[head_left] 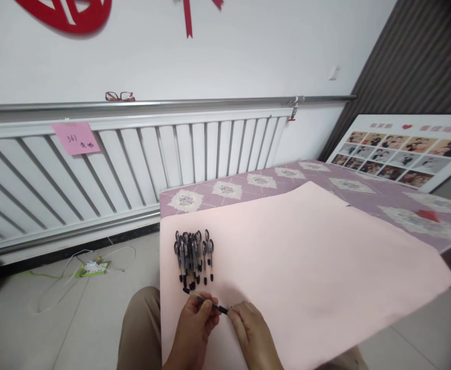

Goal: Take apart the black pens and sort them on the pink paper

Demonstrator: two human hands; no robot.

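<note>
Fingers of left hand [197, 316] clamped on slim black-and-clear plastic pen [193, 294], tilted above pale pink smooth sheet [306, 252]. Right hand [250, 324] at pen's black lower end, fingers bunched; contact hidden, cannot tell if gripping. Heap of similar black-capped clear pens [186, 257] just beyond left hand, lying on sheet. Purple-and-white patterned cover [244, 198] underneath.

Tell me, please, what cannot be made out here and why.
All in the head view:
Held pen, middle part: hidden by the left hand.
Pile of pens, exact count: they overlap.
Photo board, heading: blurred.
Red round wall decoration, top: cut off by upper edge.
</note>
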